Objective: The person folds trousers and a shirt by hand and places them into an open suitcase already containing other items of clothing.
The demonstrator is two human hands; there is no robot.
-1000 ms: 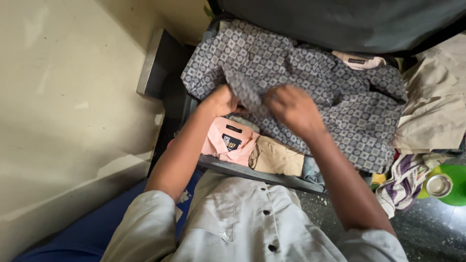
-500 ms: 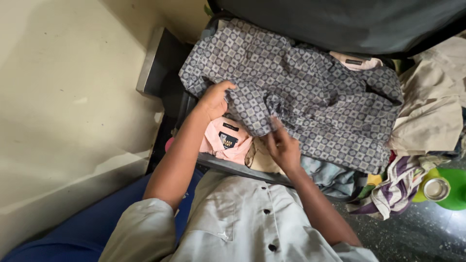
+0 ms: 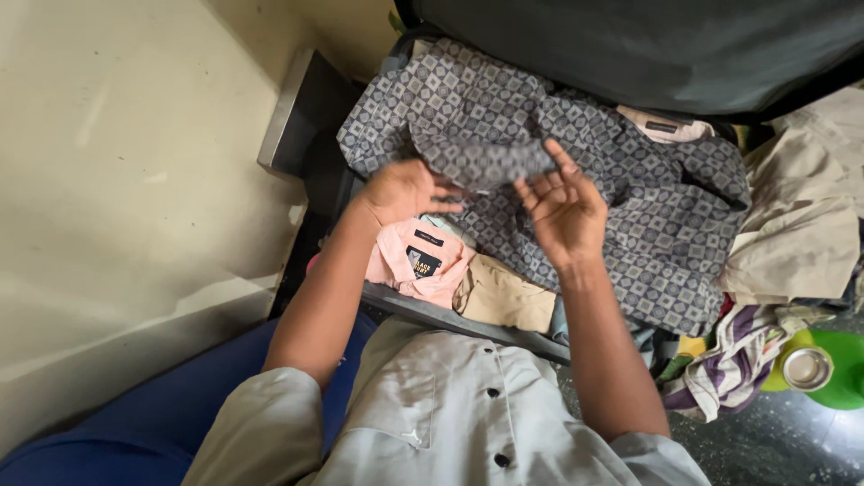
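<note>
A grey-blue patterned shirt [image 3: 630, 216] lies spread over the clothes in an open dark suitcase [image 3: 468, 322]. One fold of the shirt [image 3: 486, 153] is lifted between my hands. My left hand [image 3: 405, 191] grips the fold's left edge, just above a folded pink shirt [image 3: 414, 263]. My right hand [image 3: 565, 205] is palm up with its fingers apart, the fingertips touching the fold's right edge. A tan garment [image 3: 504, 295] lies beside the pink shirt at the suitcase's near rim.
The suitcase's dark lid [image 3: 648, 45] stands up at the back. A beige cloth [image 3: 792, 234] and a striped cloth [image 3: 733, 360] are heaped at the right. A metal cup on a green object [image 3: 814, 369] sits on the dark floor. A cream wall [image 3: 135, 180] runs along the left.
My right hand rose from the shirt's lower part and turned palm up. A fold of the shirt has been lifted between both hands. My left hand shifted slightly up.
</note>
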